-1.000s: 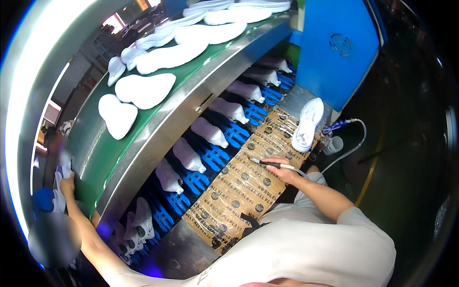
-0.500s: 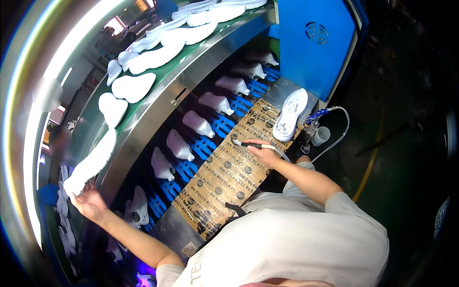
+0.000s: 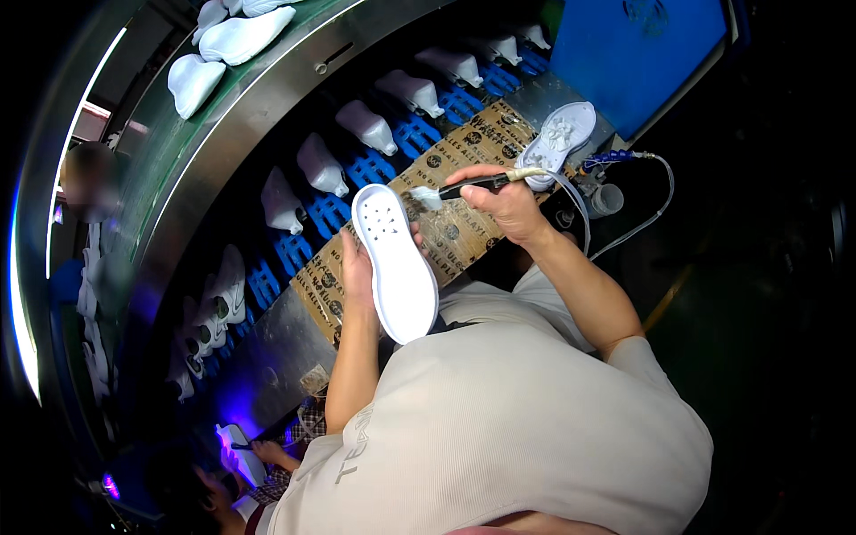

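Note:
In my left hand (image 3: 358, 278) is a white shoe sole (image 3: 406, 285), its hollow inner face turned up, with small holes clustered near its far end. The fingers wrap round its edges. My right hand (image 3: 510, 209) grips a black-handled brush (image 3: 480, 185) with a thin clear hose running from its back end. Pale bristles point left, close to the sole's far right edge; whether they touch it I cannot tell. Beyond the right hand, a second white sole (image 3: 571, 129) with white lumps inside lies at the end of the cardboard-covered bench (image 3: 464, 234).
White shoe uppers (image 3: 323, 165) sit in a row above blue slatted supports (image 3: 370, 169). More white soles (image 3: 242, 36) rest on the green conveyor (image 3: 147, 147) behind a metal rail. A clear cup (image 3: 608, 200) stands at right. A co-worker's hand (image 3: 267, 453) holds another sole at lower left.
My left hand has brought the sole from the conveyor at left to in front of me. My right hand has raised the brush off the bench beside it. The view has shifted.

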Demonstrator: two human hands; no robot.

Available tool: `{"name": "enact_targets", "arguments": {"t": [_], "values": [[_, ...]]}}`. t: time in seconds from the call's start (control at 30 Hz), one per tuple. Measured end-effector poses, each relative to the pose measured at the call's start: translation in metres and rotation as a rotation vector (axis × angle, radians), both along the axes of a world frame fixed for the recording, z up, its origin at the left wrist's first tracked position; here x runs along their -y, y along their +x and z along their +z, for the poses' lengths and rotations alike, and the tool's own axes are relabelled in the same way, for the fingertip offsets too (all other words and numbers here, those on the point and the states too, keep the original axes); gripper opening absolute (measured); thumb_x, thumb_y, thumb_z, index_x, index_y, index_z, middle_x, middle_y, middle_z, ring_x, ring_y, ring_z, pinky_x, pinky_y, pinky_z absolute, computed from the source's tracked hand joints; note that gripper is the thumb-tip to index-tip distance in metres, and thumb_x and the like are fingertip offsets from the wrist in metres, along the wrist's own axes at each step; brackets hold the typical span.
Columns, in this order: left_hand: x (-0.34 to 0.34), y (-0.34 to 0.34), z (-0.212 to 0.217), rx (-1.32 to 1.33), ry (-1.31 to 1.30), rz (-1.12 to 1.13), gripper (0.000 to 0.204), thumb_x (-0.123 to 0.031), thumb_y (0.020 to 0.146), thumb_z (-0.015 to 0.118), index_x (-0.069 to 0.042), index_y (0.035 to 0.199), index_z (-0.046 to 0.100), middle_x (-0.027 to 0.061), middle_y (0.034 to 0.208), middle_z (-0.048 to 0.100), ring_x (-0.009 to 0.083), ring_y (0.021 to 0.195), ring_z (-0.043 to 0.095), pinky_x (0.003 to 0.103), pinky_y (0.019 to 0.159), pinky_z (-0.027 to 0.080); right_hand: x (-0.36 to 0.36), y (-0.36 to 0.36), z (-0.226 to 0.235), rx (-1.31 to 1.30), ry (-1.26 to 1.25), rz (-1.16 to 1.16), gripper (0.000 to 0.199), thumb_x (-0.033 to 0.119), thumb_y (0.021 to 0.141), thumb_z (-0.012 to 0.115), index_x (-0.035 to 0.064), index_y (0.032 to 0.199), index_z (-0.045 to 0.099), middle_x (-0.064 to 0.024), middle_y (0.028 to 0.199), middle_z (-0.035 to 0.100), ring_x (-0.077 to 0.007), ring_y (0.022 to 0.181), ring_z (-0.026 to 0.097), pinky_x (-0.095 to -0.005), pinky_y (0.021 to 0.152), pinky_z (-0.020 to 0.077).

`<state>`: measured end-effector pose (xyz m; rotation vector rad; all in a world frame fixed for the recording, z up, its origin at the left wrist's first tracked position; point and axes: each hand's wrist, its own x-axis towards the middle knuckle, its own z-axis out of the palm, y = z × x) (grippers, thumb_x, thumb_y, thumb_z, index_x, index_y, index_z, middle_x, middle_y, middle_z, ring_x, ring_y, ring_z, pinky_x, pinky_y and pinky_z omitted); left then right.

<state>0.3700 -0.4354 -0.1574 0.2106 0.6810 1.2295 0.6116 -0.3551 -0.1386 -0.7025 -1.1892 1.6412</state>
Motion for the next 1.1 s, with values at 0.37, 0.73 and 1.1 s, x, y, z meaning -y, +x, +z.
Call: {"name": "enact_targets", "arguments": {"t": [0.37,0.73,1.1], "values": [[-0.039,0.006,-0.012,-0.201,0.076,0.214,0.068,-0.061,0.109,0.023,-0.010,0.148,0.047,0.0130,0.139,0.059,0.0269,0.125,0.060,0.041,0.109,0.050,-0.009,-0.054,0.035,0.439,0.696,0.180,0.030,0.007,0.085,0.076,0.0052,0.116,0.078,-0.0141,0.100,0.075,-0.0217,0.091,0.071,-0.0323,0.079,0.0573],[-0.054,-0.004,0.023,0.325,0.291,0.086,0.086,-0.072,0.102,0.016,-0.002,0.144,0.046,0.0204,0.121,0.061,0.0329,0.106,0.061,0.048,0.097,0.054,0.013,-0.055,0.055,0.412,0.681,0.110,0.028,0.010,0.085,0.079,0.0120,0.113,0.080,-0.0087,0.094,0.074,-0.0236,0.085,0.068,-0.0391,0.090,0.0498],[-0.085,-0.033,0.068,0.095,0.525,0.116,0.084,-0.071,0.103,0.018,-0.003,0.137,0.054,0.0173,0.117,0.066,0.0293,0.101,0.068,0.047,0.092,0.058,0.020,-0.050,0.077,0.436,0.884,0.301,0.030,0.013,0.082,0.083,0.0105,0.112,0.080,-0.0034,0.086,0.074,-0.0175,0.081,0.065,-0.0333,0.080,0.0441]]}}
